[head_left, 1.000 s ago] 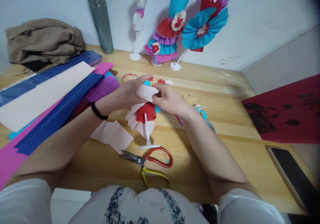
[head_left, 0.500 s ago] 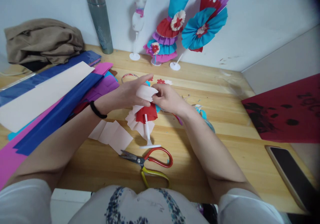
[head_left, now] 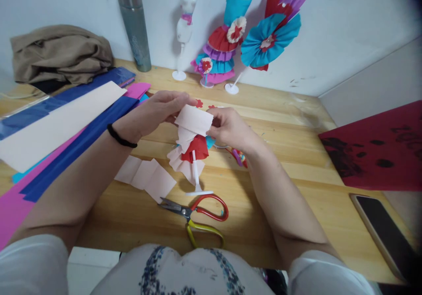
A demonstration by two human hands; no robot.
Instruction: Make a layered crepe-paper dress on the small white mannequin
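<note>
A small mannequin on a white stand (head_left: 196,169) stands before me, dressed in red crepe paper (head_left: 198,147) and ruffled pale pink paper. Across its upper part lies a pale pink strip of crepe paper (head_left: 194,119). My left hand (head_left: 161,110) grips the strip's left side, fingers at its top edge and partly hidden behind it. At the right end my right hand (head_left: 231,128) pinches the same strip between thumb and fingers. A folded pale pink paper piece (head_left: 148,176) lies left of the stand. Scissors with red and yellow handles (head_left: 211,219) rest open in front.
Paper sheets (head_left: 62,123) and a brown cloth (head_left: 62,53) lie at left, near a bottle (head_left: 136,40). A bare mannequin (head_left: 187,22) and two dressed ones (head_left: 220,44) line the wall. A phone (head_left: 379,231) and red board (head_left: 379,150) are at right.
The pale pink strip has spread out flat across the mannequin's front. My left hand has moved left and up along it, and its fingers have closed in; my right hand has shifted slightly right.
</note>
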